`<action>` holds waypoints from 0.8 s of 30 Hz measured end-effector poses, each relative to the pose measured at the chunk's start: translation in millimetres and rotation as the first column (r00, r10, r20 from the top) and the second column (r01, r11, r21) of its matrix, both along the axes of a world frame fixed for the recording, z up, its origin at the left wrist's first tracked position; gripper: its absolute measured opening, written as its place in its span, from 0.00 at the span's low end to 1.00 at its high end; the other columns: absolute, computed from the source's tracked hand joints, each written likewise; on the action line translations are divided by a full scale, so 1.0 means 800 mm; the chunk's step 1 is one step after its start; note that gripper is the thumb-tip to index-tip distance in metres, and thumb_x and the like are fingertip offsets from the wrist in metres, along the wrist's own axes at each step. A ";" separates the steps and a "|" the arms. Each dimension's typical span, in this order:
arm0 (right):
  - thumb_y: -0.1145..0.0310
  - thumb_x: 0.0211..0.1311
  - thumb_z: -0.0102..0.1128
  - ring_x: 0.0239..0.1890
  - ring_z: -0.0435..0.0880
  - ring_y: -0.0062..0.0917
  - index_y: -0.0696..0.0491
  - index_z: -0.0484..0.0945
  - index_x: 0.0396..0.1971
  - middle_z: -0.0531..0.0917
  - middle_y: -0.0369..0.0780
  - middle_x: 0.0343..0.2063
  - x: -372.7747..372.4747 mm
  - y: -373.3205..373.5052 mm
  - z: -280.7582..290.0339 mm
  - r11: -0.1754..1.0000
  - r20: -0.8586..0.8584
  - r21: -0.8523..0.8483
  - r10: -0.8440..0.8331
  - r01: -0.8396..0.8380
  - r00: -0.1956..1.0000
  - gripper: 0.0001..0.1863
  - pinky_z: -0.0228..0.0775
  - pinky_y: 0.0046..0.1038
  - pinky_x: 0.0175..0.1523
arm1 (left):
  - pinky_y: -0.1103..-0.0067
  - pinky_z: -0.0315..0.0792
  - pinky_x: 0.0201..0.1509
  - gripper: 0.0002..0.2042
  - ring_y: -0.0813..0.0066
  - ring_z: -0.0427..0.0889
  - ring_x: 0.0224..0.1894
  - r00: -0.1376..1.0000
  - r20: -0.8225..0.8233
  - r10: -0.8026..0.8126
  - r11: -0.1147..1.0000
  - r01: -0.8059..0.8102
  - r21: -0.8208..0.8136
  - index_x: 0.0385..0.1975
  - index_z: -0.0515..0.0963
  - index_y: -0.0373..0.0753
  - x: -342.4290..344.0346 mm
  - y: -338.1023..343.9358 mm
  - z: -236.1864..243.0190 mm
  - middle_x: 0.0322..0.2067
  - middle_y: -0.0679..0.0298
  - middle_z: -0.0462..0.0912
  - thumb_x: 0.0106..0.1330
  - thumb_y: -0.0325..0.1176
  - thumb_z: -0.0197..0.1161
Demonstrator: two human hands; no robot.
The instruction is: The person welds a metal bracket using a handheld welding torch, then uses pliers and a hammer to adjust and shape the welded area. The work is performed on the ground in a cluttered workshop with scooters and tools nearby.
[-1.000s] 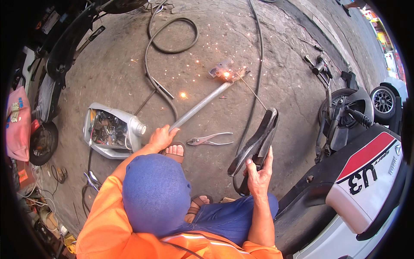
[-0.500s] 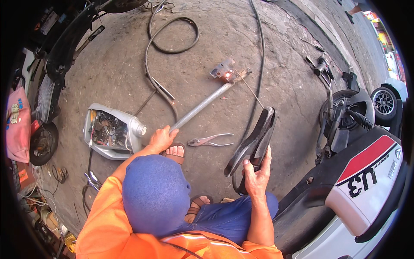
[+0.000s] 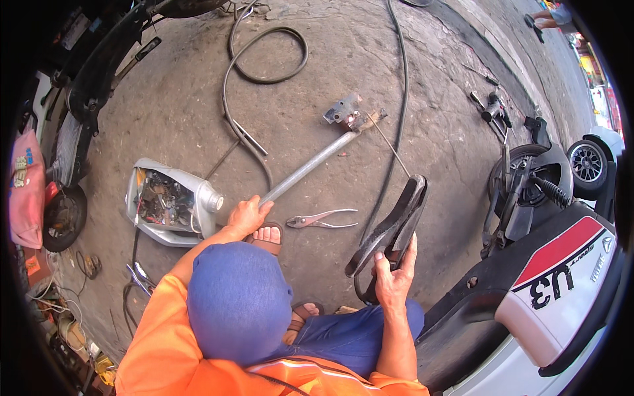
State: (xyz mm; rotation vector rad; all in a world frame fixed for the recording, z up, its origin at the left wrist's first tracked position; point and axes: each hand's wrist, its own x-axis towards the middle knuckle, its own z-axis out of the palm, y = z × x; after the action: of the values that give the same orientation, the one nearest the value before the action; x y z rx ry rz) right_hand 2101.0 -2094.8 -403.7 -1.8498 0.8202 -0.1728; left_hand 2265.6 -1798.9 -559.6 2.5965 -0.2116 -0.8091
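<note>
My left hand (image 3: 247, 215) grips the near end of a grey metal pipe (image 3: 307, 163) that slants across the ground; at its far end sits a small metal bracket (image 3: 340, 111). My right hand (image 3: 395, 276) is closed on a black clamp-like welding electrode holder (image 3: 405, 208). A thin rod (image 3: 389, 145) runs from the holder to the joint at the bracket. Slip-joint pliers (image 3: 310, 220) lie open between my hands. A silver plastic jug (image 3: 135, 204), cut open and full of small metal parts, stands left of my left hand.
Cables (image 3: 269, 79) snake over the concrete. A dark scooter (image 3: 86, 112) borders the left, with a pink bag (image 3: 26, 198). At right are a white-and-red scooter panel (image 3: 555, 290), suspension parts (image 3: 531, 178), a wheel (image 3: 588, 160) and loose tools (image 3: 492, 105). Another person's legs (image 3: 551, 20) show far right.
The bright glow and flying sparks at the bracket have gone. My right hand and the holder have dropped slightly toward me. The other person's legs show more at top right.
</note>
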 end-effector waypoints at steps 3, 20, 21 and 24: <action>0.79 0.58 0.58 0.22 0.74 0.17 0.51 0.50 0.70 0.75 0.34 0.28 -0.004 0.000 0.002 1.000 -0.019 0.000 0.001 -0.001 1.000 0.41 0.68 0.20 0.26 | 0.52 0.75 0.35 0.23 0.37 0.81 0.33 1.000 0.006 -0.001 1.000 0.001 0.002 0.34 0.75 0.36 -0.001 0.001 -0.002 0.27 0.41 0.81 0.66 0.55 0.55; 0.80 0.57 0.58 0.22 0.73 0.16 0.53 0.53 0.68 0.75 0.34 0.26 0.004 0.009 0.009 0.998 -0.053 -0.004 0.055 -0.055 0.997 0.39 0.67 0.19 0.26 | 0.54 0.76 0.37 0.24 0.38 0.82 0.34 1.000 -0.015 -0.008 1.000 0.008 0.025 0.34 0.75 0.36 0.002 -0.002 0.004 0.27 0.42 0.82 0.66 0.56 0.55; 0.80 0.57 0.58 0.22 0.73 0.16 0.53 0.53 0.68 0.75 0.34 0.26 0.007 0.010 0.012 0.999 -0.062 0.004 0.049 -0.049 0.997 0.39 0.67 0.19 0.26 | 0.54 0.76 0.37 0.24 0.38 0.82 0.35 1.000 -0.021 -0.006 1.000 0.006 0.028 0.34 0.75 0.36 0.002 -0.002 0.006 0.27 0.42 0.82 0.66 0.56 0.55; 0.80 0.57 0.59 0.22 0.73 0.16 0.53 0.53 0.68 0.75 0.34 0.26 0.007 0.008 0.011 0.999 -0.067 0.004 0.051 -0.051 0.996 0.39 0.67 0.19 0.25 | 0.54 0.76 0.37 0.24 0.38 0.82 0.35 0.999 -0.036 -0.006 0.999 0.007 0.032 0.35 0.75 0.36 0.003 -0.003 0.006 0.28 0.41 0.82 0.66 0.56 0.55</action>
State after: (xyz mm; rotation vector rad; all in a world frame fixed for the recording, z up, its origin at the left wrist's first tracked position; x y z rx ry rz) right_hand 2106.9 -2088.4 -395.3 -1.8812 0.8182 -0.0778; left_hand 2267.9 -1801.7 -554.7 2.6107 -0.1984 -0.8674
